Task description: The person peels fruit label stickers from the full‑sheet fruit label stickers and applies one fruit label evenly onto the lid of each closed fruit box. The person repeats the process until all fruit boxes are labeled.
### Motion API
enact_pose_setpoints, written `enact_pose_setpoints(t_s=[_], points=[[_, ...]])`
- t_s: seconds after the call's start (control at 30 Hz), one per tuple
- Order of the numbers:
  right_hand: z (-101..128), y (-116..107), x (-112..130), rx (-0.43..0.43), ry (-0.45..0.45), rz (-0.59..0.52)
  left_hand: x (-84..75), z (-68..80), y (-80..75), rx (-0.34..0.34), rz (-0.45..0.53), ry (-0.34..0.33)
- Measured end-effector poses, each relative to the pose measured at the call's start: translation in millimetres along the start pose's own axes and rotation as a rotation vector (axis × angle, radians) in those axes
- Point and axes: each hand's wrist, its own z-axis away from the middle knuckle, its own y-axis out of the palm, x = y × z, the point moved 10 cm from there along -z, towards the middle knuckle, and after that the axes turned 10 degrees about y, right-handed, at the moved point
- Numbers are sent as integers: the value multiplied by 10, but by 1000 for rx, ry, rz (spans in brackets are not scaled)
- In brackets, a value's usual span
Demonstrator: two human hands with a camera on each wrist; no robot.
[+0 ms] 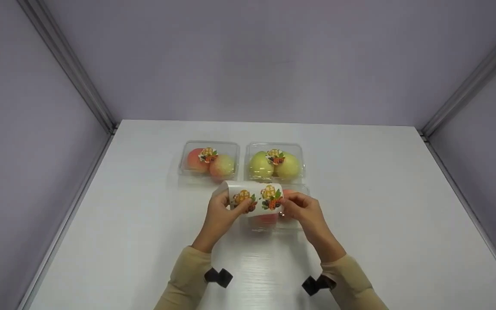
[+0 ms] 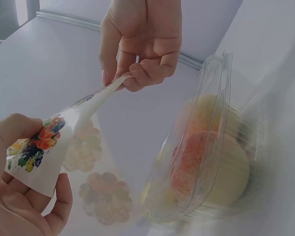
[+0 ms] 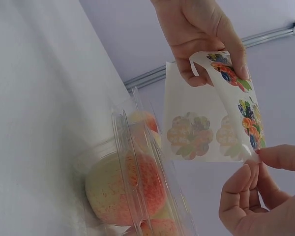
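Left hand [image 1: 220, 213] and right hand [image 1: 302, 209] each pinch one end of a sticker sheet [image 1: 254, 197], held curved above a clear clamshell box of peaches [image 1: 274, 221] on the white worktop [image 1: 381, 206]. Two further labelled fruit boxes [image 1: 209, 161] [image 1: 275, 162] stand just behind, side by side.

Two closed clamshell boxes sit side by side at the back of the table [image 1: 373, 206]: the peach box [image 1: 209, 162] at eleven o'clock of the sticker sheet [image 1: 254, 197], the pear box [image 1: 275, 162] at one o'clock. A third box [image 1: 274, 219] lies directly under the sheet. The left hand [image 1: 220, 213] holds the sheet at nine o'clock, the right hand [image 1: 304, 211] at three.
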Motion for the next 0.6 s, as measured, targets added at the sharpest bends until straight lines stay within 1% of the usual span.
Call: enact_pose_setpoints(t_s=[0.07, 0.2, 0.3, 0.47, 0.6], points=[[2, -17, 16, -14, -15, -11, 6, -4, -5, -13, -9, -1], [35, -73, 87, -53, -76, -65, 14, -8, -1, -54, -18, 15], [67, -92, 130, -76, -108, -85, 25, 1, 14, -81, -29, 17], [104, -29, 150, -80, -109, -41, 7, 22, 73, -91, -32, 24], [130, 50, 161, -83, -123, 19, -53, 28, 110, -97, -40, 64]])
